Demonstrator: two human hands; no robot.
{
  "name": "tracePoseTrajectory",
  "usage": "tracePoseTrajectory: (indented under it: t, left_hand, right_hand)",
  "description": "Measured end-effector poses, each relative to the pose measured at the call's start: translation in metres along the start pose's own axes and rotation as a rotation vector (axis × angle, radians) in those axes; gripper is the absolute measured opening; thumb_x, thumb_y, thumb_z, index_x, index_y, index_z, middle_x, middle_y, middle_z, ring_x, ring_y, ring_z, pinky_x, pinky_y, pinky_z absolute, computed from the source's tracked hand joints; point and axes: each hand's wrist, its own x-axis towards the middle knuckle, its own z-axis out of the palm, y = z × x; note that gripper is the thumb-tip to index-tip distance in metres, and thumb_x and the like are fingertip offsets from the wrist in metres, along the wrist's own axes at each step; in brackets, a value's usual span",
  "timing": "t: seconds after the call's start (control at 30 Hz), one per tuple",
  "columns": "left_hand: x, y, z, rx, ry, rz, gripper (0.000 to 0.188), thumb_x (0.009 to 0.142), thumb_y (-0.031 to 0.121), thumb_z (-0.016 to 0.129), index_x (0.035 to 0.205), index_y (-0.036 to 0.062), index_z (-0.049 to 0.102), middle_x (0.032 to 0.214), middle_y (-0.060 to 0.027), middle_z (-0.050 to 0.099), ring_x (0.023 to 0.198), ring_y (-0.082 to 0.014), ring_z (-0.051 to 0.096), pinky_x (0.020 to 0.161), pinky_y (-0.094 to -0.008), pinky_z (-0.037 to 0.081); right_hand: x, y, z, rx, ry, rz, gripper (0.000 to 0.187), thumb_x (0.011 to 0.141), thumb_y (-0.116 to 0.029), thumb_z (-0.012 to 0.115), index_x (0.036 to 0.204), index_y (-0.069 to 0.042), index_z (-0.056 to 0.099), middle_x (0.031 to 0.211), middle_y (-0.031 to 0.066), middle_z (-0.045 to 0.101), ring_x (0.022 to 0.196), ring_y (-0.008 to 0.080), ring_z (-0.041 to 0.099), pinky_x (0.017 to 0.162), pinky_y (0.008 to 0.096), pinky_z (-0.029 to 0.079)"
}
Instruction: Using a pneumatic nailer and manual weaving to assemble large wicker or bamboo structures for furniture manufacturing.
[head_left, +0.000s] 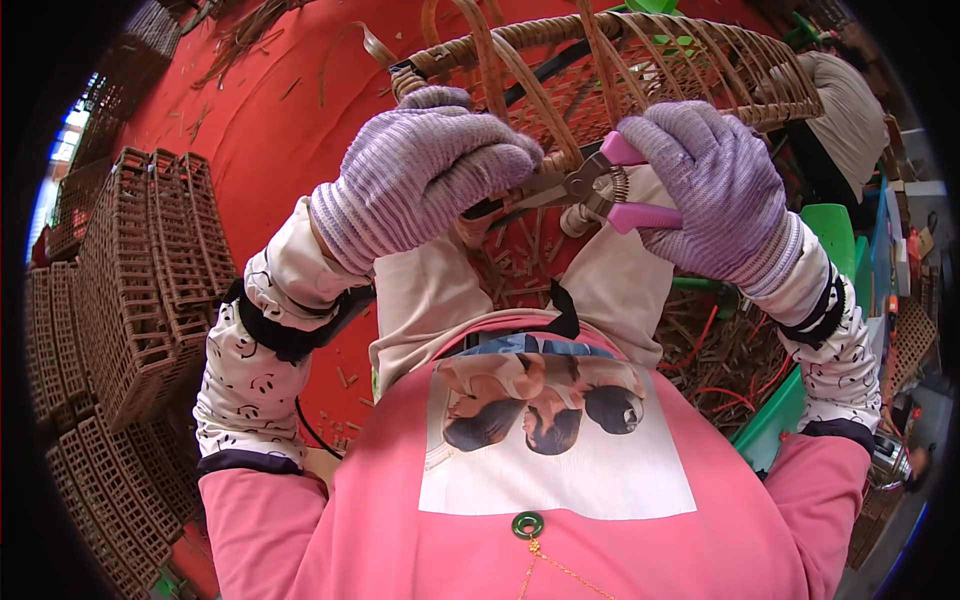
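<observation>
My right hand (715, 190), in a lilac knit glove, is closed around pruning shears (580, 186) with pink handles and a coiled spring. The handles stand apart, and the blades point left toward my other hand. My left hand (425, 180), gloved alike, is closed with its fingers pressed together beside the blades. What it holds, if anything, is hidden by the glove. Just beyond both hands lies a woven wicker basket (690, 65), with thick cane loops (500, 75) rising at its near side. The blade tips are partly covered by my left hand.
Stacked brown wicker baskets (150, 280) stand at the left. Short cane offcuts (520, 255) litter the red floor (250, 110) between and beside my legs. A green plastic edge (770, 420) runs along the right. Another person's light-clothed back (840, 120) shows at the upper right.
</observation>
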Motion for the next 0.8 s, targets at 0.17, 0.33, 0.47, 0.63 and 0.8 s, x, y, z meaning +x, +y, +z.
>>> tracePoseTrajectory:
  t: [0.17,0.33,0.47,0.63,0.8]
  left_hand:
    - [0.000,-0.002,0.000,-0.010,-0.009,-0.015,0.022,0.090,0.022,0.052,0.095,0.0064,0.067,0.077,-0.0048,0.066,0.072,-0.0194,0.063,0.099,-0.0368,0.031]
    - [0.000,-0.001,-0.003,0.004,-0.015,-0.020,0.021,0.090,0.021,0.053,0.095,0.0064,0.067,0.076,-0.0045,0.066,0.068,-0.0181,0.063,0.100,-0.0369,0.031]
    - [0.001,-0.001,-0.001,0.060,-0.001,0.006,0.019,0.085,0.025,0.057,0.094,0.0126,0.067,0.085,-0.0047,0.065,0.080,-0.0285,0.059,0.083,-0.0359,0.043]
    - [0.002,0.007,-0.001,0.096,-0.031,-0.025,0.040,0.067,0.041,0.074,0.094,0.0124,0.067,0.081,-0.0061,0.066,0.081,-0.0257,0.061,0.094,-0.0362,0.039]
    - [0.000,0.012,0.007,0.161,0.061,-0.031,0.048,0.054,0.041,0.081,0.092,0.0140,0.067,0.075,-0.0031,0.065,0.077,-0.0220,0.063,0.095,-0.0377,0.039]
  right_hand:
    - [0.009,-0.001,0.008,0.008,0.070,-0.021,0.053,0.059,-0.041,0.074,0.101,-0.015,0.054,0.095,0.0056,0.051,0.087,0.0246,0.054,0.068,0.0377,0.046]
    - [0.016,-0.001,0.008,-0.006,0.064,-0.074,0.047,0.065,-0.044,0.070,0.098,-0.014,0.056,0.091,0.0051,0.053,0.084,0.0225,0.055,0.065,0.0363,0.047]
    - [0.014,0.005,0.011,-0.033,0.064,-0.116,0.042,0.067,-0.044,0.067,0.095,-0.014,0.057,0.086,0.0039,0.053,0.078,0.0219,0.056,0.064,0.0353,0.047]
    - [-0.010,0.001,0.000,0.059,0.155,-0.072,0.043,0.070,-0.044,0.067,0.099,-0.014,0.058,0.088,0.0026,0.057,0.078,0.0223,0.059,0.065,0.0340,0.047]
    - [-0.166,0.063,-0.011,-0.248,0.065,0.589,0.038,0.078,-0.024,0.063,0.111,-0.006,0.056,0.107,0.0113,0.059,0.098,0.0294,0.057,0.085,0.0371,0.045]
